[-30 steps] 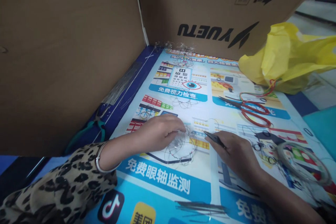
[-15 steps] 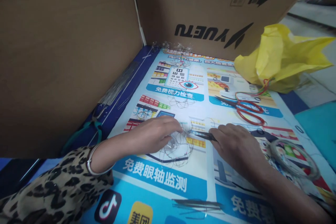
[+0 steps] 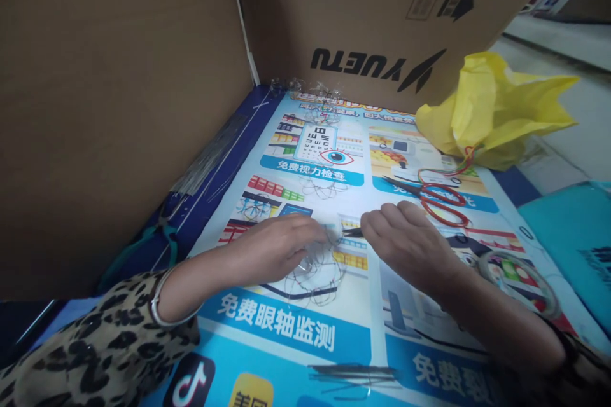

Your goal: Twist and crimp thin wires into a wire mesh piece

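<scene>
My left hand [image 3: 281, 245] has its fingers pinched at the upper edge of a thin wire shape [image 3: 317, 280], which lies on the printed sheet. Wrapped round a dark, pointed tool [image 3: 353, 233] is my right hand [image 3: 410, 241]; only the tool's tip shows, pointing left at the wire near my left fingertips. The rest of the tool is hidden in the palm. A clear, shiny piece sits below my left fingers within the wire loops. Another looped wire shape [image 3: 324, 187] lies farther back.
Red-handled scissors [image 3: 443, 196], a yellow bag [image 3: 491, 114] and a wire coil [image 3: 520, 280] are on the right. Teal-handled pliers [image 3: 167, 238] and thin wires [image 3: 210, 156] lie left. Dark strips [image 3: 353, 372] lie in front. Cardboard [image 3: 382, 13] walls the back and left.
My right hand has moved left and slightly up with the tool, whose tip is now closer to my left fingers. The whole view has shifted slightly.
</scene>
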`<state>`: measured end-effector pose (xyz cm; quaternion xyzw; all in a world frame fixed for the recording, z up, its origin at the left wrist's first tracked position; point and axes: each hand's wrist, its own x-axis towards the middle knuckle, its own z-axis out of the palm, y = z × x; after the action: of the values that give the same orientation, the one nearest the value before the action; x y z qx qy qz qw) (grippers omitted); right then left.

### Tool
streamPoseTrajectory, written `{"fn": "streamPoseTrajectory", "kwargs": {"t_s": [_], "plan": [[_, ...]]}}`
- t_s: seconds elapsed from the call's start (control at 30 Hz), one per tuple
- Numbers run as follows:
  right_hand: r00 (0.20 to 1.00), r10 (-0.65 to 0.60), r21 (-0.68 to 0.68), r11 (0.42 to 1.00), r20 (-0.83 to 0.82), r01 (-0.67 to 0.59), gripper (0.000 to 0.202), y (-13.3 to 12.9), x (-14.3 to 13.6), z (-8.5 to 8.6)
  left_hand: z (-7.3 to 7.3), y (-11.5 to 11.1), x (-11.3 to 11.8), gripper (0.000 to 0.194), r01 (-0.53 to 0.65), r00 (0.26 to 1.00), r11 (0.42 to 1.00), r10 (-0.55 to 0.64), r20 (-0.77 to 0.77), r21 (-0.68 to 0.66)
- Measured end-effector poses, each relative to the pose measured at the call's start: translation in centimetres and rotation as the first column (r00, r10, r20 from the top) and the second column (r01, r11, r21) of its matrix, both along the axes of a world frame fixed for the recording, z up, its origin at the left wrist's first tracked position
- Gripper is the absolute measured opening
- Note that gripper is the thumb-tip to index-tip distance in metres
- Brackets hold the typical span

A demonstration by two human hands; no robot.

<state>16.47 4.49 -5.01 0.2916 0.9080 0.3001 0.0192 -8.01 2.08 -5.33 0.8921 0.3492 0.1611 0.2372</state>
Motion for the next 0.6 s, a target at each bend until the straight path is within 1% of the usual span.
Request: {"fn": "streamPoseTrajectory", "kwargs": {"t_s": [0.1,0.17,0.33,0.43,0.5,0.6], "plan": [[1.000,0.021,-0.016,1.000,-0.003,-0.021,0.024,0.5,-0.2,-0.3,0.0,0.0,0.0,0.045,0.009,1.000,1.000,-0.009,0.020,0.003],[1.000,0.011,-0.031,0.999,-0.013,-0.011,0.023,0.7,-0.1,-0.7,0.0,0.0,0.0,0.044,0.009,1.000,1.000,-0.009,0.021,0.000],[0.995,-0.082,-0.086,0.993,-0.053,0.077,0.020,0.3,0.6,-1.5,0.0,-0.1,0.2,0.037,-0.012,1.000,1.000,0.012,0.003,0.013],[0.983,-0.153,-0.155,0.978,-0.103,0.136,0.017,-0.2,1.1,-1.8,-0.2,0.0,0.3,0.032,-0.013,1.000,0.999,0.013,0.002,0.039],[0.972,-0.183,-0.206,0.967,-0.146,0.151,0.016,-0.6,1.3,-1.9,-0.3,0.1,0.3,0.028,-0.007,1.000,0.998,0.006,0.015,0.055],[0.952,-0.197,-0.248,0.959,-0.234,0.137,0.018,-1.1,1.3,-1.7,-0.1,0.1,0.5,0.018,-0.003,0.999,0.998,0.001,0.037,0.061]]}}
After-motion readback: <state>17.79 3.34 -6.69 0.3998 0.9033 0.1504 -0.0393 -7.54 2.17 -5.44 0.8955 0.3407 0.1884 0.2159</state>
